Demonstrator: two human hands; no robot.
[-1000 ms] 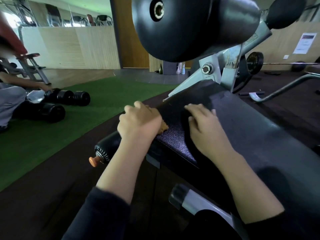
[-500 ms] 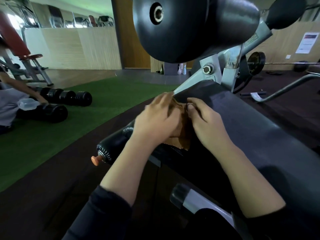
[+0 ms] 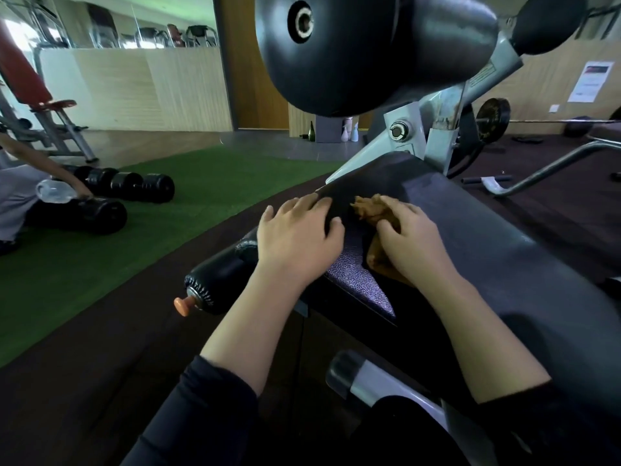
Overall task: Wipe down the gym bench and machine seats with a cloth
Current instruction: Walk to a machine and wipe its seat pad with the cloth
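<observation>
A black padded machine seat [image 3: 487,247] slopes across the middle of the view. My left hand [image 3: 299,233] rests flat on the pad's left edge with its fingers spread. To its right, my right hand [image 3: 413,240] holds a crumpled brown cloth [image 3: 369,208] against the pad, its fingers curled over it. Part of the cloth bunches out past the fingertips and part shows under the palm.
A big black roller pad [image 3: 353,52] hangs just above the seat on a grey frame [image 3: 437,129]. A black foam grip with an orange cap [image 3: 215,284] juts left. Dumbbells [image 3: 134,186] and a crouching person [image 3: 16,196] are on the green turf. A weight plate [image 3: 492,119] stands at the back right.
The cloth went from my left hand to my right hand. The left hand moved back to the pad's left edge and lies flat, and the right hand slid the cloth farther up the pad.
</observation>
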